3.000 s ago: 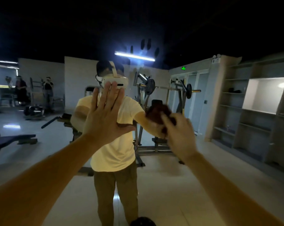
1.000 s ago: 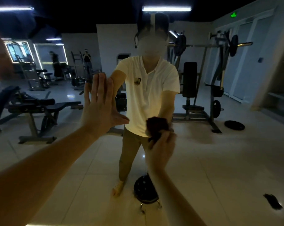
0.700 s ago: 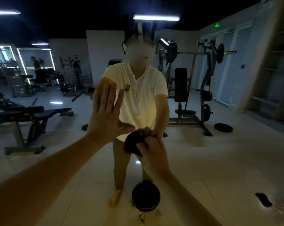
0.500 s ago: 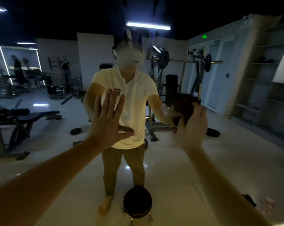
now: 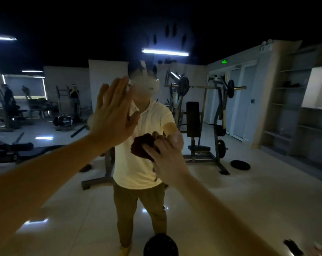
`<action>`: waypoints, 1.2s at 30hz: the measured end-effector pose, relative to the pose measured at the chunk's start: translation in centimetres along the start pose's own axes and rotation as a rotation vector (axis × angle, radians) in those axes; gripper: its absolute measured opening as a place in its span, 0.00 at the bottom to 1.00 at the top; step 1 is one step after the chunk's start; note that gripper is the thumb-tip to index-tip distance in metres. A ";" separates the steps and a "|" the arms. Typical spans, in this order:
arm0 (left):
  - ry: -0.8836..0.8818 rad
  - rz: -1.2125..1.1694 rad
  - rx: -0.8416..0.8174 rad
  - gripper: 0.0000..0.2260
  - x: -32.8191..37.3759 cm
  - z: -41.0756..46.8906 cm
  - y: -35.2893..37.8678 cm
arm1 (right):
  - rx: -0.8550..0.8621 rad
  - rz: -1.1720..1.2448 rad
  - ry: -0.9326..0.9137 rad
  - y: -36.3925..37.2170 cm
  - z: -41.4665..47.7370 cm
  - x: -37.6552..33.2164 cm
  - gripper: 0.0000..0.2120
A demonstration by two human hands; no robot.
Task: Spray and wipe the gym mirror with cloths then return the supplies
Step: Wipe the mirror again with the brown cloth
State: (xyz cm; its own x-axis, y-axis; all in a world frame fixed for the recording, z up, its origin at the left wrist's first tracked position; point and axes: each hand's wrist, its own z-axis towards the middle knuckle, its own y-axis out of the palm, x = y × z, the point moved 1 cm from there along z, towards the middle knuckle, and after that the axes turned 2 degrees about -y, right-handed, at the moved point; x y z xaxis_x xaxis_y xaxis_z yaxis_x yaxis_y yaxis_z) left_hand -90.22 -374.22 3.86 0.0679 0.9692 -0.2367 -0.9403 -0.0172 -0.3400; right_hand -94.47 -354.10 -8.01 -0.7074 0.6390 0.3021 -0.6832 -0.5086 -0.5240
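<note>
Person faces gym mirror [image 5: 248, 191], left hand [image 5: 112, 115] flat on glass, right hand [image 5: 167, 159] holding cloth [image 5: 141, 146] against it.
Left hand raised, palm to mirror, fingers [image 5: 117, 93] straight and pressed together, thumb out to the side. Right hand lower and just right of it, fingers curled over a bunched dark red cloth; the cloth sits against the glass at chest height of the reflected person [image 5: 140, 154] in a pale shirt. The two hands are near each other, not touching. Finger-shaped smudges [image 5: 170, 32] high on mirror above ceiling-light reflection. Round black stool [image 5: 160, 245] at bottom edge. Weight machine [image 5: 202, 117] and shelves [image 5: 289, 108] reflected to the right. Scene dim, slight blur.
</note>
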 end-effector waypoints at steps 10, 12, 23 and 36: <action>0.002 0.138 0.095 0.37 -1.3 6.5 1.2 | 0.468 -0.104 0.711 -11.2 10.5 15.0 0.27; 0.009 0.154 0.099 0.37 -1.3 6.4 1.3 | 0.569 -0.082 0.809 -10.0 12.9 12.6 0.28; 0.072 0.179 0.124 0.39 -2.2 6.2 1.4 | 0.292 -0.381 0.083 -9.7 13.9 10.4 0.28; 0.087 0.157 0.109 0.35 -2.6 6.9 -0.3 | 0.364 -0.109 0.214 -8.5 16.8 5.9 0.26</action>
State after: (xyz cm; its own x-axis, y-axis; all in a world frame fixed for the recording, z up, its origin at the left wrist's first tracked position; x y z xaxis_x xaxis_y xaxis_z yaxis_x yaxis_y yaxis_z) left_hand -92.42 -375.01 10.82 -0.0581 0.9317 -0.3586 -0.9719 -0.1349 -0.1930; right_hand -95.84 -355.72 11.61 -0.6001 0.7862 0.1480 -0.7984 -0.5771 -0.1716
